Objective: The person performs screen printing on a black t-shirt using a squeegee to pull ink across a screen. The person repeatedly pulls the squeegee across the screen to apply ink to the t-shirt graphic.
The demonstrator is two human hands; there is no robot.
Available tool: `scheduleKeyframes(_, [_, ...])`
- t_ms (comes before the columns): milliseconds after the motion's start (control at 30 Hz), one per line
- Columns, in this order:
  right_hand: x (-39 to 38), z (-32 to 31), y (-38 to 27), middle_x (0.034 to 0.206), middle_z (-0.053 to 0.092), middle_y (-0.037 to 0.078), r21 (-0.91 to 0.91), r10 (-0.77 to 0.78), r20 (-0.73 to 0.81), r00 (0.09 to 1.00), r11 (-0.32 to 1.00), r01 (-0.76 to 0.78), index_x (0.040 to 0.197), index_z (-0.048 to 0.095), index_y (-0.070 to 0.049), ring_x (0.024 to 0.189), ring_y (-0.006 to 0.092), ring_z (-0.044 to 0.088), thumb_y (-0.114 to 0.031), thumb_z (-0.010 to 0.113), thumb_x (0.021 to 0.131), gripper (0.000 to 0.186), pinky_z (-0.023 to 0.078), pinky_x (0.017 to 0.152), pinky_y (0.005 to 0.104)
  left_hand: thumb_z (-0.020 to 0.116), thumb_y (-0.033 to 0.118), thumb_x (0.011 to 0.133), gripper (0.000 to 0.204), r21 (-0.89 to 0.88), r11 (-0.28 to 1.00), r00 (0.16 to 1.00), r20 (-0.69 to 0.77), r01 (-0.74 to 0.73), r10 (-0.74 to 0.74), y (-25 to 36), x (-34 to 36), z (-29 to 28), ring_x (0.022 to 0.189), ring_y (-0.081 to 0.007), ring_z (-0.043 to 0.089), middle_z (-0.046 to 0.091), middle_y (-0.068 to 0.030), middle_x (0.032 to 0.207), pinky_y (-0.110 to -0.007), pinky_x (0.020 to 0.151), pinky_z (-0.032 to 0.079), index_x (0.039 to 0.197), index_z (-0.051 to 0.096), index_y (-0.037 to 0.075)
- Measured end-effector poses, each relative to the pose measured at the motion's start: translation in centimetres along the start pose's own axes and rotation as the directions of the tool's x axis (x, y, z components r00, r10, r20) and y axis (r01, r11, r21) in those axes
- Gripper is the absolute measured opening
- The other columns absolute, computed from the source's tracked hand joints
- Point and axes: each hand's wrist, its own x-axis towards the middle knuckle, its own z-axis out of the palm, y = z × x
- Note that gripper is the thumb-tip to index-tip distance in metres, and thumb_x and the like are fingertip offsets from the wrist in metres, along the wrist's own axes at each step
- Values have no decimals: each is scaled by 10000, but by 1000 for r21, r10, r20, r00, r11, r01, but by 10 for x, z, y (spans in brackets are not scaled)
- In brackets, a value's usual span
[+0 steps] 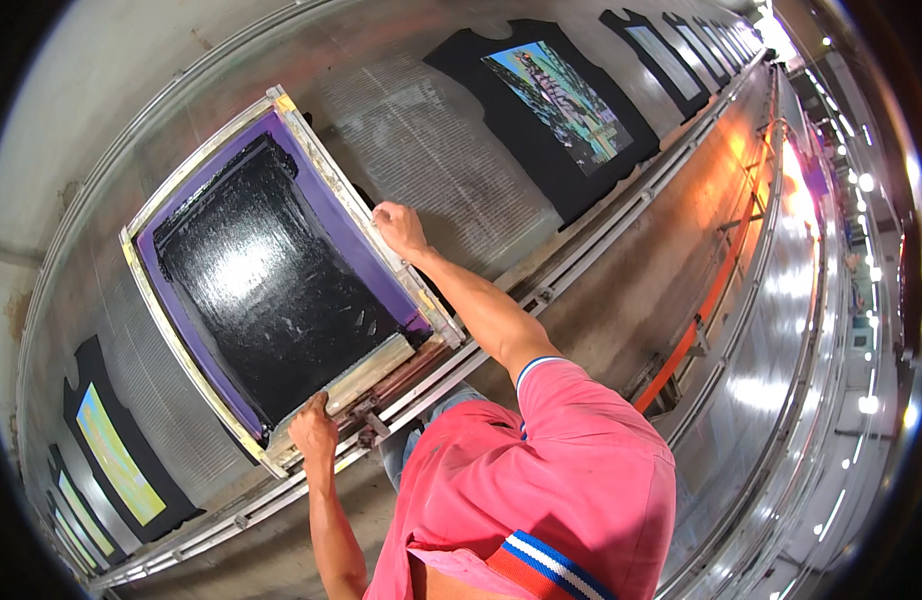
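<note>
A screen printing frame (347, 195) with a purple border lies over the long table in front of me. Wet black ink (281, 310) covers most of its mesh and reflects the light. Along its near side rests a wooden squeegee (373, 368). My left hand (314, 428) is closed on the near rail, its fingertips against the squeegee's left end. Higher up, my right hand (399, 232) is closed around the right rail. The frame hides whatever lies beneath it.
A black shirt with a colourful print (566, 105) lies on the table to the right, with several more beyond. To the left is a black shirt with a yellow-green print (116, 455). A metal rail (621, 190) runs along the near edge; an orange bar (696, 325) stands across the aisle.
</note>
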Motion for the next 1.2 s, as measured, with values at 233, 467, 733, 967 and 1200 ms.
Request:
scheduleKeyframes(233, [-8,4,-1,828,693,204,12,13,-42,999,1000,-13,969,706,-68,787,381,677,-217,569,906,212,509,715,440,604,-10,748,357,-20,1000,1000,21,11,-11,1,-3,-7,808,-356,703,730,-118,981,-444,687,551,1039,751,136])
scheduleKeyframes(467, [3,10,-2,865,708,184,-7,61,-11,998,998,-61,974,710,-99,847,387,685,-257,569,900,224,532,765,462,611,-16,698,375,-6,1000,1000,9,-4,4,0,14,-8,846,-364,691,726,-127,945,-458,705,536,997,756,158])
scheduleKeyframes(733, [-37,4,14,740,676,227,55,107,68,992,992,-110,946,649,-41,703,411,684,-175,508,915,197,545,636,526,542,-54,702,411,1,999,991,129,-35,35,6,-10,-4,1046,-337,685,730,-148,1040,-442,907,532,1031,749,80])
scheduleKeyframes(967, [-33,-9,-1,704,669,223,174,170,230,958,962,-212,974,590,-4,642,398,680,-177,479,971,206,551,588,512,563,-41,692,520,231,964,889,402,132,-218,9,-9,-21,1305,-336,528,694,-88,1201,-671,1131,173,1168,711,104])
scheduleKeyframes(1200, [-35,-15,3,704,664,210,259,133,273,953,943,-207,955,556,15,645,366,685,-134,507,964,157,552,581,471,629,58,813,359,218,954,903,335,205,-271,2,-13,-19,1305,-378,509,680,-46,1216,-808,1013,151,1153,697,150])
